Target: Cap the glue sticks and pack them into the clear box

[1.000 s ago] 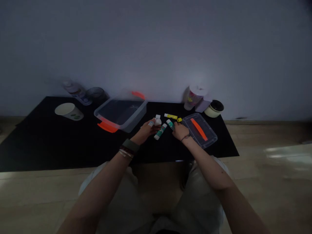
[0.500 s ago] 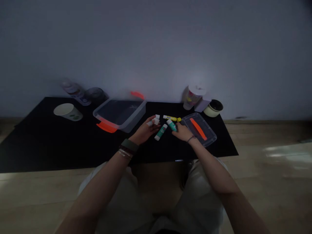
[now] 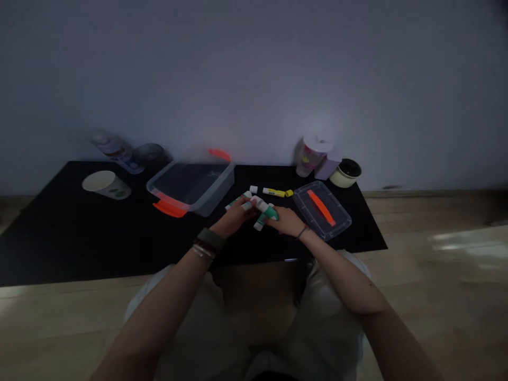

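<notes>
Forearms are stretching forward from the lap onto the black mat point(image 3: 79, 233). The left hand point(image 3: 234, 217) is curling closed on a green-and-white stick point(image 3: 235, 201). The right hand point(image 3: 286, 222) is gripping a green glue stick point(image 3: 268, 214), and both are meeting mid-mat. Beyond, a yellow glue stick point(image 3: 273, 192) is lying between a clear box point(image 3: 198, 205) and its lid point(image 3: 341, 222). Label print is showing too small to read.
</notes>
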The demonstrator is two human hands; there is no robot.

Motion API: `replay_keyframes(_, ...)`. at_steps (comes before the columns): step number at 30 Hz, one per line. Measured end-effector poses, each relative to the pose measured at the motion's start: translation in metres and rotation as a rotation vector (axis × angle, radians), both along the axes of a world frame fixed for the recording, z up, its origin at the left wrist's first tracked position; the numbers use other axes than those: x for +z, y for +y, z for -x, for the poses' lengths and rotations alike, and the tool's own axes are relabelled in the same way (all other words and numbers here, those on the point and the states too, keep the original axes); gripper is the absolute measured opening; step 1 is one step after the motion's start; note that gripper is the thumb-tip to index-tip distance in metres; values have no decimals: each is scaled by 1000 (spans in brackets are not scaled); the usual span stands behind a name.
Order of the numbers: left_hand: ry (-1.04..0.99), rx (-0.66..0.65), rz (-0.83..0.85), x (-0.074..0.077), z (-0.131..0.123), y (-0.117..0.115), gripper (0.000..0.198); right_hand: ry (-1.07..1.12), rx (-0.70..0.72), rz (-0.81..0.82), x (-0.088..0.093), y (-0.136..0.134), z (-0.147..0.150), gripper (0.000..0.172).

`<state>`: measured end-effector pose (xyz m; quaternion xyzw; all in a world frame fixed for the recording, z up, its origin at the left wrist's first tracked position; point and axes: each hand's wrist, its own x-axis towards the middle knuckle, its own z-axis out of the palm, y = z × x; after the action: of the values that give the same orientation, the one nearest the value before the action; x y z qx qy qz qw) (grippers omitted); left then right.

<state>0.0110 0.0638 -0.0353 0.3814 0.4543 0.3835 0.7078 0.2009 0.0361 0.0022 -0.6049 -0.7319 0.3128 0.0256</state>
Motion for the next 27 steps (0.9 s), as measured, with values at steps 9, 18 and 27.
replay_keyframes(9,272,-104,-245,0,-2,-2,46,-404,-13,-158,-1,-4,3,37)
replay_keyframes(18,44,35,-27,2,-10,-1,59,-395,126,-263,7,-14,17,33)
replay_keyframes(27,-289,76,136,24,-19,-11,59,-379,187,-295,13,-29,35,30)
